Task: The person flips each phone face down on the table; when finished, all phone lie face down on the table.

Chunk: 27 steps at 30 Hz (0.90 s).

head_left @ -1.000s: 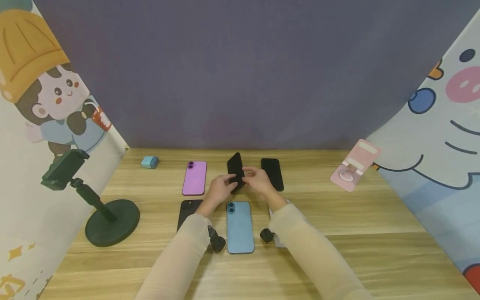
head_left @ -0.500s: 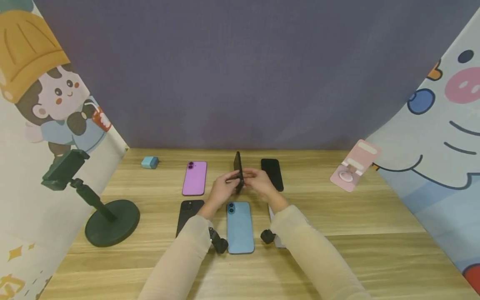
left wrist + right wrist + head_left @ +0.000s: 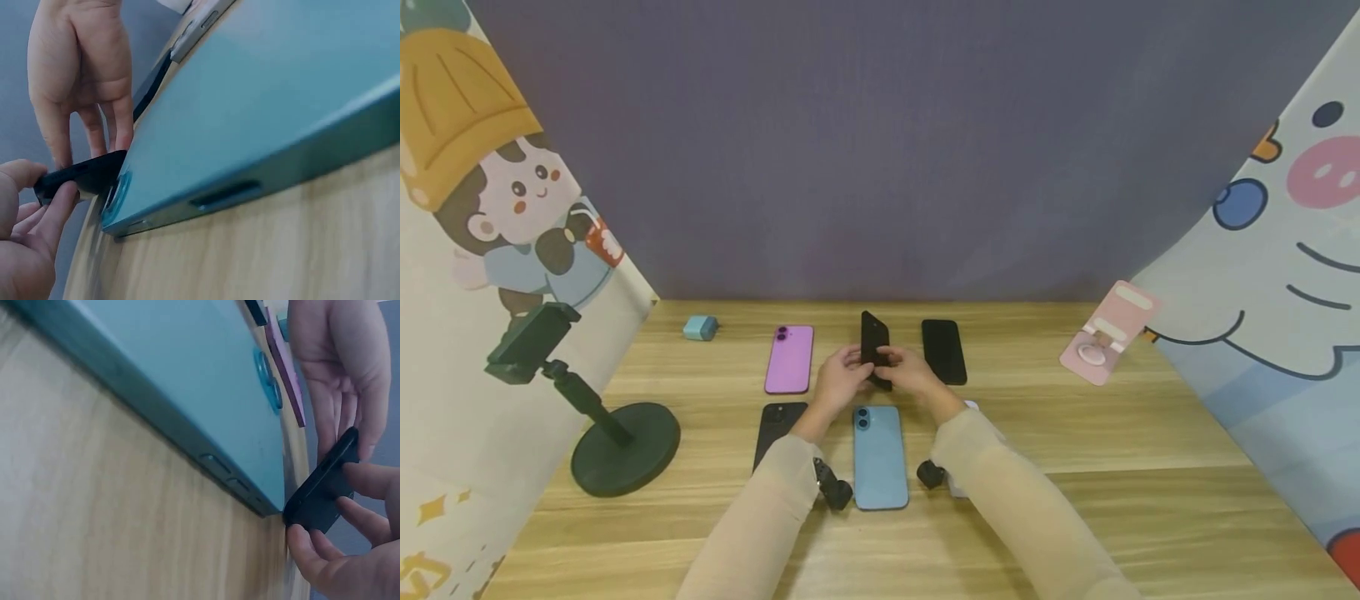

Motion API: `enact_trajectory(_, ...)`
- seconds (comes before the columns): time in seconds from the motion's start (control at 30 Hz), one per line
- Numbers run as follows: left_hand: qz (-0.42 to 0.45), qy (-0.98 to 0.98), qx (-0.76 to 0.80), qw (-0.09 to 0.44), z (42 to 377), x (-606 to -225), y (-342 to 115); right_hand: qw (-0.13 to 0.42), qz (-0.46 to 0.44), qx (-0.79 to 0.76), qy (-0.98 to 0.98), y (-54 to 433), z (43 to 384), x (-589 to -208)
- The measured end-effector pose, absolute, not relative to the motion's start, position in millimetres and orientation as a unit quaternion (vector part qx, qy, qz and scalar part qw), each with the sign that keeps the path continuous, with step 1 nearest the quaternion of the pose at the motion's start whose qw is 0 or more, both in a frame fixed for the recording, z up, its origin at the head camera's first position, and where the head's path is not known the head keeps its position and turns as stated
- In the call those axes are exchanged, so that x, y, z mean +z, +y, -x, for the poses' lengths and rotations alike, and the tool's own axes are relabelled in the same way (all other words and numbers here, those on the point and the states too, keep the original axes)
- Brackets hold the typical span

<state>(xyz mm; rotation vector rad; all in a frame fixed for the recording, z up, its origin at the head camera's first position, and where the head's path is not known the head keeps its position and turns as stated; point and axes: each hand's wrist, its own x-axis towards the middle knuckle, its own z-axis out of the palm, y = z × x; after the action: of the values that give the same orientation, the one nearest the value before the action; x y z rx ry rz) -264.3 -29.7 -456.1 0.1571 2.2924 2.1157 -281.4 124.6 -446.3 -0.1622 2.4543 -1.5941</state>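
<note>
Both hands hold a black smartphone (image 3: 872,335) on edge over the middle of the table, a broad face turned toward the head camera. My left hand (image 3: 837,382) grips its left side, thumb in front. From the right, my right hand (image 3: 914,372) pinches the other side. In the left wrist view the dark phone (image 3: 94,174) spans the fingers of both hands; the right wrist view shows it slanted (image 3: 322,490) with fingertips on its faces. Just in front lies a blue phone (image 3: 881,458), its two-lens camera side up.
A purple phone (image 3: 789,358) and a partly covered black phone (image 3: 777,425) lie left, another black phone (image 3: 944,350) right. A pale phone (image 3: 958,485) is mostly under the right sleeve. A dark stand (image 3: 625,450), blue charger (image 3: 700,327) and pink stand (image 3: 1107,333) are further out.
Between my hands, the black phone turned from slanted to nearly edge-on, and now shows a broad face again. Both hands stayed at about the same spot.
</note>
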Motion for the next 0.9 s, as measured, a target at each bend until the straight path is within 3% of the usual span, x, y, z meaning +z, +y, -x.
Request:
enact_trajectory(0.3,-0.058,0.861,0.505,-0.028,269,-459,-40,0.114,0.018,-0.483,0.868,119,279,-440)
enact_trajectory(0.9,-0.052,0.919,0.39,0.0,266,-458,-37,0.095,0.019,-0.399,0.912,120,278,-439)
